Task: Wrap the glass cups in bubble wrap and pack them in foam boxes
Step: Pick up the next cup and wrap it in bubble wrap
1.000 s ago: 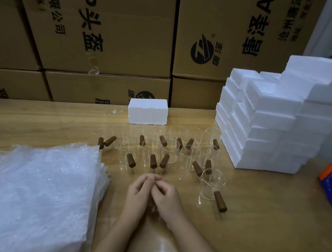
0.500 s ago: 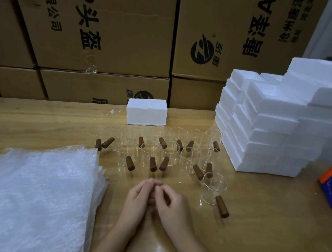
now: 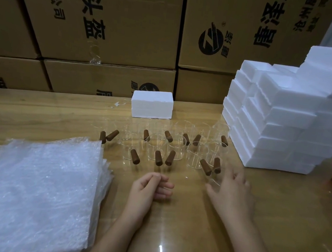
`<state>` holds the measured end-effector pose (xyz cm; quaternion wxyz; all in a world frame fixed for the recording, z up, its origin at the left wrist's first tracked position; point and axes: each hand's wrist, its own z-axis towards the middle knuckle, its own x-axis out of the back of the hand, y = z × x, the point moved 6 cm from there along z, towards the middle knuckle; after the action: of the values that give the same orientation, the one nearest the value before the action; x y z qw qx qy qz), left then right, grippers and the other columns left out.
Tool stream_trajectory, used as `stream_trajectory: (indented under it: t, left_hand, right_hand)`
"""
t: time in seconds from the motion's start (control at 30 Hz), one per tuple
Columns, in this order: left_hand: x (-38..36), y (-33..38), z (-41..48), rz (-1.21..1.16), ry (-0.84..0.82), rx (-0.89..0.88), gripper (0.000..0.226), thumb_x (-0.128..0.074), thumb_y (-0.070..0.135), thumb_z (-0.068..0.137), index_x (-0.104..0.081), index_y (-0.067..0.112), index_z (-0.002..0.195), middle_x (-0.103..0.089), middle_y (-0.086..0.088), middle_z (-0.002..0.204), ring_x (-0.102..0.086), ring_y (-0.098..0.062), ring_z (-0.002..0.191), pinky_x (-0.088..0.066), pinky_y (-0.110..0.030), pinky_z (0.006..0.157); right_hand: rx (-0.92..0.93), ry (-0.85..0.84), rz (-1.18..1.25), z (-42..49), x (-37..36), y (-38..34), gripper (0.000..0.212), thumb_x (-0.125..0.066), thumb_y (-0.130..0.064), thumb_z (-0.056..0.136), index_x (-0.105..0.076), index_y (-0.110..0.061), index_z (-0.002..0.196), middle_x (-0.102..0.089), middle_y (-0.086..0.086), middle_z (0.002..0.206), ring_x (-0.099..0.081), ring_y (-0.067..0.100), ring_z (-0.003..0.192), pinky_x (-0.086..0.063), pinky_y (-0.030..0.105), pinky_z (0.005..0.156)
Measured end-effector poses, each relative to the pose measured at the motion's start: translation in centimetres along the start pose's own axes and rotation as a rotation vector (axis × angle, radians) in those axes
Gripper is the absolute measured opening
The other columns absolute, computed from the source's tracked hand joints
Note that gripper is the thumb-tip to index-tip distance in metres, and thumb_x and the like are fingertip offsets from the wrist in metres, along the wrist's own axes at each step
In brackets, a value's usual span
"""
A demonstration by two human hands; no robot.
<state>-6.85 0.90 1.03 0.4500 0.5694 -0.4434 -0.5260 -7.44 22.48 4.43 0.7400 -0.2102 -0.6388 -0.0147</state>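
While left hand (image 3: pixel 149 188) curls empty, right hand (image 3: pixel 230 189) spread open by glass cup (image 3: pixel 214 182), foam boxes (image 3: pixel 281 122) beyond.

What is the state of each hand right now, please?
Left hand: loosely curled, holding nothing.
Right hand: open, spread over the nearest glass cup.

Both bare forearms angle in from the bottom edge, left hand (image 3: pixel 149 188) sits in the middle with fingers loosely curled and thumb on the index fingertip, right hand (image 3: pixel 230 189) is stretched further forward, palm down, fingers spread, kinda blurry.
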Motion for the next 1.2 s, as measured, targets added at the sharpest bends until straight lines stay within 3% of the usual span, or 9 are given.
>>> stream_trajectory:
  t: [0.3, 0.4, 0.53, 0.67, 0.73, 0.83, 0.97, 1.07, 1.2]
  left_hand:
    - [-0.2, 0.3, -0.2, 0.008, -0.032, -0.027, 0.020, -0.048, 0.008, 0.096, -0.066, 0.004, 0.088, -0.074, -0.012, 0.081, -0.068, -0.016, 0.065, -0.053, -0.020, 0.056]
    - [-0.3, 0.5, -0.3, 0.032, -0.059, -0.047, 0.016, -0.051, 0.011, 0.095, -0.066, 0.006, 0.092, -0.074, -0.009, 0.087, -0.069, -0.016, 0.069, -0.054, -0.020, 0.059]
    - [-0.7, 0.2, -0.4, 0.090, -0.109, -0.075, 0.013, -0.055, 0.012, 0.093, -0.067, 0.013, 0.096, -0.072, -0.005, 0.098, -0.068, -0.013, 0.078, -0.054, -0.022, 0.062]
    - [-1.4, -0.2, -0.6, 0.126, -0.252, -0.057, 0.038, -0.063, 0.041, 0.086, -0.055, 0.025, 0.120, -0.062, 0.006, 0.119, -0.065, -0.008, 0.088, -0.055, -0.025, 0.069]
    - [-1.5, -0.2, -0.5, 0.082, -0.284, -0.038, 0.053, -0.061, 0.049, 0.081, -0.051, 0.023, 0.126, -0.066, 0.003, 0.112, -0.066, -0.015, 0.086, -0.055, -0.028, 0.068]
    - [-1.2, -0.3, -0.3, 0.052, -0.251, -0.035, 0.055, -0.059, 0.051, 0.086, -0.052, 0.012, 0.123, -0.066, -0.010, 0.082, -0.065, -0.020, 0.066, -0.052, -0.025, 0.054]
    - [-0.4, -0.1, 0.2, -0.173, -0.164, -0.028, 0.055, -0.054, 0.049, 0.079, -0.057, 0.006, 0.115, -0.071, -0.014, 0.090, -0.067, -0.018, 0.068, -0.053, -0.024, 0.056]
    - [0.1, 0.0, 0.5, -0.293, -0.086, -0.006, 0.065, -0.056, 0.054, 0.075, -0.052, 0.005, 0.118, -0.072, -0.016, 0.098, -0.071, -0.022, 0.073, -0.055, -0.024, 0.059]
    - [0.0, 0.0, 0.4, -0.297, -0.091, -0.016, 0.071, -0.066, 0.060, 0.073, -0.050, 0.009, 0.120, -0.070, -0.015, 0.107, -0.071, -0.023, 0.082, -0.055, -0.024, 0.066]
  right_hand:
    - [0.058, 0.030, 0.243, -0.4, 0.9, -0.6, 0.087, -0.067, -0.048, 0.075, -0.022, -0.026, 0.146, -0.042, 0.002, 0.138, -0.038, 0.025, 0.127, -0.043, 0.039, 0.090]
    - [0.118, -0.032, 0.374, -0.7, 1.1, -1.4, 0.094, -0.068, -0.058, 0.068, -0.022, -0.030, 0.145, -0.055, -0.007, 0.119, -0.054, 0.017, 0.108, -0.048, 0.036, 0.084]
    - [0.225, -0.115, 0.520, -1.4, 0.4, -2.9, 0.096, -0.069, -0.065, 0.060, -0.027, -0.036, 0.141, -0.055, -0.019, 0.100, -0.057, 0.005, 0.093, -0.048, 0.031, 0.078]
    - [0.303, -0.307, 0.833, -2.4, -1.7, -4.9, 0.087, -0.077, -0.056, 0.060, -0.035, -0.044, 0.135, -0.055, -0.017, 0.114, -0.058, 0.001, 0.105, -0.047, 0.027, 0.091]
    - [0.333, -0.343, 1.010, -2.7, -2.2, -5.5, 0.075, -0.082, -0.046, 0.064, -0.040, -0.047, 0.126, -0.061, -0.015, 0.117, -0.060, 0.002, 0.106, -0.048, 0.026, 0.093]
    - [0.399, -0.314, 1.134, -3.0, -2.0, -6.3, 0.066, -0.073, -0.050, 0.063, -0.043, -0.047, 0.121, -0.064, -0.018, 0.113, -0.060, -0.004, 0.102, -0.045, 0.011, 0.083]
    - [0.549, -0.046, 1.009, -3.6, -0.9, -6.3, 0.040, -0.058, -0.038, 0.092, -0.045, -0.034, 0.129, -0.059, -0.010, 0.124, -0.058, 0.005, 0.109, -0.048, 0.021, 0.088]
    - [0.751, 0.294, 0.648, -4.7, 0.1, -6.7, 0.033, -0.045, -0.029, 0.094, -0.058, -0.014, 0.121, -0.064, -0.003, 0.108, -0.063, 0.015, 0.098, -0.053, 0.034, 0.078]
    - [0.754, 0.524, 0.430, -4.6, 0.5, -7.4, 0.030, -0.045, -0.025, 0.093, -0.066, -0.004, 0.095, -0.065, 0.004, 0.084, -0.063, 0.022, 0.072, -0.049, 0.029, 0.059]
